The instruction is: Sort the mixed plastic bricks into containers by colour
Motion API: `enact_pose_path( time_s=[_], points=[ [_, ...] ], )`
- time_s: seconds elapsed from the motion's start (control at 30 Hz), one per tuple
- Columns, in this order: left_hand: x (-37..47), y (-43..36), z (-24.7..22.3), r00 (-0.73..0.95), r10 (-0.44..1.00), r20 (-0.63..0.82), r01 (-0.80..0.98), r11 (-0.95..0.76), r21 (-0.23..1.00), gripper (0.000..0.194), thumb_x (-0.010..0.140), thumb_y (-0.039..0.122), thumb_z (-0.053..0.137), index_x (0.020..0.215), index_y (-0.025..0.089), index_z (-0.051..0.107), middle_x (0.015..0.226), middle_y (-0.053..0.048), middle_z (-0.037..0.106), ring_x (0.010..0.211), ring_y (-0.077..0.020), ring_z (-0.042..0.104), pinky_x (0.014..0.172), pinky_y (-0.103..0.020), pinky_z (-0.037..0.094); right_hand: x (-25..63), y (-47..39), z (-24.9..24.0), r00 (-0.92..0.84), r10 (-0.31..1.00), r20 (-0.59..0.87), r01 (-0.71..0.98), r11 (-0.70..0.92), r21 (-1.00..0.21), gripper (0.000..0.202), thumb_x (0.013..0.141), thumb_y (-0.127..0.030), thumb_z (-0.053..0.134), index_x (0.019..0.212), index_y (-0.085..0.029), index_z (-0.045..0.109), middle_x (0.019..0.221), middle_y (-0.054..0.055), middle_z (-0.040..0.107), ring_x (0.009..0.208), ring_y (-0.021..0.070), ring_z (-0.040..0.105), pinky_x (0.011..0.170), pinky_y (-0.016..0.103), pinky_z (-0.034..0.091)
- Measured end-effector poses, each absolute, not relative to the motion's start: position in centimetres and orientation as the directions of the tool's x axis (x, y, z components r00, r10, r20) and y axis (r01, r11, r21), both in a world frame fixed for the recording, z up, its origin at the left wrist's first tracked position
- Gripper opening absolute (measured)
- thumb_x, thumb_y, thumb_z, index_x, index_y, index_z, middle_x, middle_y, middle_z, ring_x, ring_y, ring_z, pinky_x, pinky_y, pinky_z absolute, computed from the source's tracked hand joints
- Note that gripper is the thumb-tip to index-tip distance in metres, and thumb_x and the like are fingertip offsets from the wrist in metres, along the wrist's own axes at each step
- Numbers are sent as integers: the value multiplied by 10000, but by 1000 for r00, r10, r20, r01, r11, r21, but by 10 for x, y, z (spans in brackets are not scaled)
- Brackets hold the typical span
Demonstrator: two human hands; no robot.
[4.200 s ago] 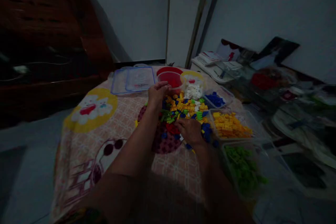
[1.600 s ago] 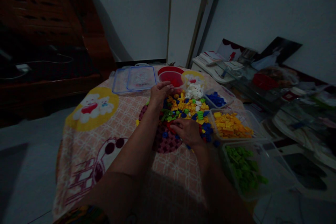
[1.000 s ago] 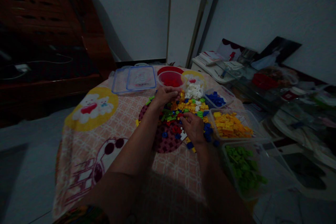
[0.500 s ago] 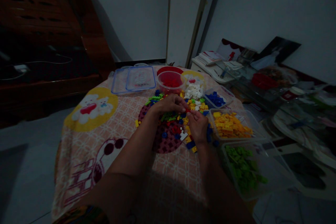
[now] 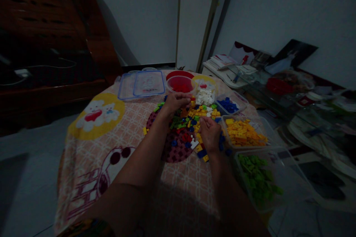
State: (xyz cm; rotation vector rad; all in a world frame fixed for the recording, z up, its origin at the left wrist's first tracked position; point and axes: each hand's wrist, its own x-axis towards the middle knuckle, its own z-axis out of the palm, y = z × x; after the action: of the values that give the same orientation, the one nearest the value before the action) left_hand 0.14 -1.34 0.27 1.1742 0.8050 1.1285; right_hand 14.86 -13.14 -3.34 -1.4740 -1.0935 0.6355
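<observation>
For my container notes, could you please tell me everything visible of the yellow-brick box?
The box is rectangular, seemingly clear plastic, upright and uncovered, with yellow bricks heaped inside. It sits between the blue-piece box and green-piece box, nearly or actually touching the latter. The right hand is apart from it.

From here I can't tell whether the left hand (image 5: 178, 103) pinches a brick; the right hand's (image 5: 210, 133) curled fingers hide their grip. Both cover parts of the brick pile (image 5: 191, 121). The lid (image 5: 152, 78) lettering is illegibly small; the wooden bench (image 5: 102, 55) runs out of sight leftward.
</observation>
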Motion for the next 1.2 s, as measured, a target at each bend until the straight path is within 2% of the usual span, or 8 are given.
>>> enact_pose_path(
  time_s=[0.2, 0.43, 0.63, 0.73, 0.83, 1.0, 1.1, 1.2],
  points=[
    [-2, -1, -4, -129, 991, 26, -477, -85, 875, 324, 541, 218, 858, 805, 115, 700, 687, -11, 710, 649, -119, 680, 725, -262, 579, 149, -132, -34, 415, 882, 221, 318, 87, -944, 378, 816, -468, 567, 902, -134, 722, 568, -14, 624, 496, 137, 557, 511, 239, 427],
    [-2, 4, -4, -175, 984, 45, -499, -128, 857, 341, 630, 180, 805, 940, 100, 689, 848, -71, 754, 822, -159, 717, 858, -314, 572, 149, -130, -36, 399, 892, 212, 335, 74, -939, 349, 800, -448, 566, 874, -149, 729, 644, 23, 683, 531, 151, 585, 519, 247, 444],
    [-3, 5, -4, -153, 985, 83, -461, -145, 875, 373, 626, 217, 819, 960, 117, 688, 865, -81, 762, 843, -180, 723, 846, -334, 582, 148, -131, -40, 252, 940, 229, 438, 100, -893, 276, 816, -395, 566, 815, -183, 742, 664, 9, 696, 594, 158, 625, 571, 244, 451],
    [-3, 2, -3, -139, 986, 92, -453, -146, 879, 321, 633, 203, 793, 927, 120, 693, 831, -68, 761, 795, -165, 719, 825, -320, 587, 145, -135, -34, 115, 973, 201, 624, 87, -776, 224, 847, -338, 577, 800, -214, 757, 635, -7, 693, 615, 158, 639, 592, 242, 432],
    [-3, 0, -2, -117, 989, 93, -459, -137, 878, 258, 650, 170, 746, 896, 114, 693, 809, -65, 750, 770, -152, 713, 838, -316, 580, 141, -139, -26, -5, 989, 150, 817, 91, -569, 171, 857, -326, 628, 836, -243, 775, 750, 15, 749, 725, 181, 683, 651, 261, 430],
    [-2, -2, 0, -92, 991, 93, -464, -125, 877, 225, 660, 150, 713, 881, 118, 693, 779, -53, 735, 782, -155, 712, 851, -328, 577, 135, -144, -20, -141, 989, 39, 955, 146, -257, 196, 898, -389, 624, 932, -262, 770, 913, 49, 779, 903, 214, 709, 721, 277, 436],
    [-2, -2, 0, -73, 993, 93, -446, -116, 888, 228, 659, 158, 719, 882, 117, 695, 758, -47, 731, 757, -153, 707, 825, -328, 583, 132, -145, -20, -176, 984, -3, 973, 173, -156, 227, 933, -373, 570, 924, -245, 757, 918, 69, 774, 918, 214, 707, 724, 277, 436],
    [-3, -2, 1, -35, 995, 96, -429, -102, 898, 246, 649, 173, 742, 883, 109, 698, 756, -49, 735, 701, -135, 695, 794, -316, 590, 131, -145, -19, -166, 986, -5, 974, 163, -158, 213, 934, -348, 563, 933, -250, 752, 924, 64, 773, 915, 204, 707, 723, 265, 430]
  ],
)
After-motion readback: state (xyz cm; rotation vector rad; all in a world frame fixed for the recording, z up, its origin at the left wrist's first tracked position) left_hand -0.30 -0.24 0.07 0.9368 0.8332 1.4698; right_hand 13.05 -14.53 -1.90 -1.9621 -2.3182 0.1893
